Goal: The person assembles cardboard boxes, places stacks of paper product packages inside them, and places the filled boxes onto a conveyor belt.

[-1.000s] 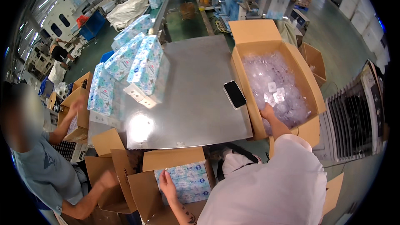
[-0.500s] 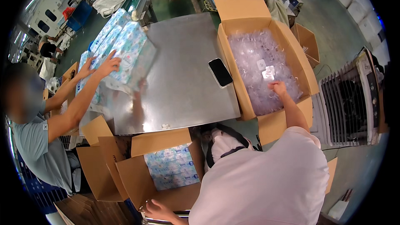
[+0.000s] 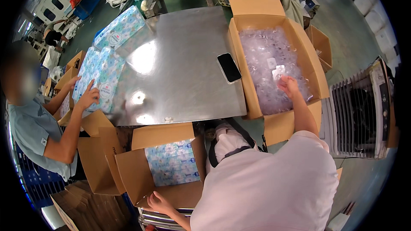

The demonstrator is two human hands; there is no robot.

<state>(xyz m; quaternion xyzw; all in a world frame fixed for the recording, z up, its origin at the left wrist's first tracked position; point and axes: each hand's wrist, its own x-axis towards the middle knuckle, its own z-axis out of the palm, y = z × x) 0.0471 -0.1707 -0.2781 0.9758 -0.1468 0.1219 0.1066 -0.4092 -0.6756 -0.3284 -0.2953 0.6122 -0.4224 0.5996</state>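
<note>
Both hands are working apart: the left hand [image 3: 159, 202] is gripping the near flap of the small carton [image 3: 165, 169], tissue packs [image 3: 173, 162] lying flat inside, long axis sideways. Farther off, the right hand [image 3: 287, 86] is pinching clear bags [image 3: 269, 66] in the big carton [image 3: 257, 4]. Between them, the worktop [image 3: 180, 68] is lying open; a phone [image 3: 229, 67] is sitting beside the right hand.

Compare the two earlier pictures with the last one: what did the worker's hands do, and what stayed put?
The left hand left the blue packs and moved down to the front rim of the carton. The right hand stayed in the box of clear bags. The co-worker's hand came onto the table's packs. The phone kept its place.
</note>
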